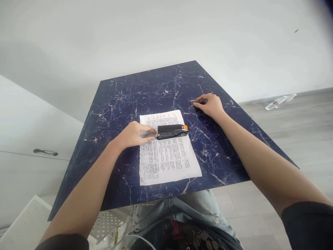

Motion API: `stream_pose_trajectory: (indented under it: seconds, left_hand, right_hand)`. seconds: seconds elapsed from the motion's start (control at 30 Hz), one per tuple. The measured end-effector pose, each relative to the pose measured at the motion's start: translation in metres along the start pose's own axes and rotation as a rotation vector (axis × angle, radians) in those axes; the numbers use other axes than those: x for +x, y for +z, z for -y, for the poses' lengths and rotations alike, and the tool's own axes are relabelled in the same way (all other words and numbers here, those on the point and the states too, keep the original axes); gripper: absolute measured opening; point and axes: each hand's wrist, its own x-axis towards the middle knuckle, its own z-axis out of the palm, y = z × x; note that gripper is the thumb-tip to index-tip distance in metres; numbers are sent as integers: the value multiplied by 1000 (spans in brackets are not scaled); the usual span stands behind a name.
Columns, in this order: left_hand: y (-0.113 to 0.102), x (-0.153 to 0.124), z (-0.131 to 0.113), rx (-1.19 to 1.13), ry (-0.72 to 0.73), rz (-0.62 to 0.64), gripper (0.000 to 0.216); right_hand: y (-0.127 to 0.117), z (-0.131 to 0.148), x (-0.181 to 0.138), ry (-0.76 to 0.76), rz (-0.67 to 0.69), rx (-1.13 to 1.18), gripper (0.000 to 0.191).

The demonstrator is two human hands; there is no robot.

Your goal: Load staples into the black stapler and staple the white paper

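A black stapler (170, 131) with an orange piece at its right end lies across a printed sheet of paper (177, 156). My left hand (134, 135) comes in from the left, thumb and fingers closed on the stapler's narrow metal end. My right hand (210, 106) is off to the right, beyond the paper's upper corner, low over the tabletop. Its thumb and forefinger are pinched together at a tiny greyish thing, too small to name. The paper lies flat, its left side covered in dense dark print.
The dark blue marble-patterned table (125, 93) reaches back to a white wall. On the floor at right, a clear plastic bottle (279, 101) lies by the wall. A white perforated rack (110, 222) stands below the table's front left. A drawer handle (45, 152) shows at left.
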Motion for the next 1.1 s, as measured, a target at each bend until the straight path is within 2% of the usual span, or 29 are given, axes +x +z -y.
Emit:
stream_pose_trajectory:
  seconds: [0.3,0.53,0.7,0.8,0.87,0.9,0.93,0.97,1.03,1.1]
  left_hand:
    - [-4,0,0,-67,-26,30,29]
    - [-4,-5,9,-133,3,55,26]
    - [-12,-7,10,-165,-19,130,33]
    - [-22,-9,11,-175,-49,192,44]
    - [-27,-10,14,-189,-78,220,47]
    - [-27,-11,16,-206,-98,222,45]
    - [-27,-11,17,-230,-121,213,43]
    - [-25,-11,18,-256,-143,192,40]
    - [-17,-9,19,-298,-172,123,34]
    - [-7,-5,19,-289,-157,50,32]
  right_hand:
    - [0,0,0,7,-4,-6,26]
    - [-1,1,-1,2,-7,10,25]
    - [1,1,0,18,-8,20,22]
    - [-6,10,-4,17,-119,38,28]
    - [-16,24,-11,-88,-254,89,34]
    - [-22,34,-17,-183,-271,142,35]
    - [-26,45,-23,-302,-217,210,38]
    - [-29,56,-31,-426,-96,284,41]
    - [-29,79,-49,-644,258,392,44]
    - [-20,97,-65,-767,504,368,40]
